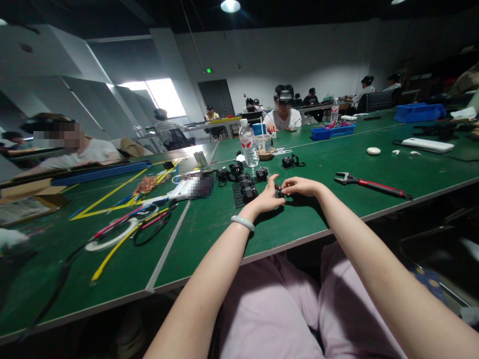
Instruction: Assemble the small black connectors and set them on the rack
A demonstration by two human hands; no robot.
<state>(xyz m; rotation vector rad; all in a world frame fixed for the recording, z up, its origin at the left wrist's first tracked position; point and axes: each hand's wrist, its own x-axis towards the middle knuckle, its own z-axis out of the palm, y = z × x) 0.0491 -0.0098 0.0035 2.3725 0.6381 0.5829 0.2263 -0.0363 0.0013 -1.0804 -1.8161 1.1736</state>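
Evidently, the green table is the largest item, and it bears all the parts noted here. Both forearms reach over its near edge and converge, wrists low near the surface. The left hand extends with the thumb raised; the right hand comes in from the opposite side, knuckles bent. A wrench lies to the right, well apart from both hands. A bottle stands upright beyond them. Assembled black units sit just left of the left hand. Smallest is the black part, located between the two hands, near the table surface. The left grip is closed on it, between thumb and fingers. The right fingertips are drawn together at its right side; whether they clamp it cannot be told.
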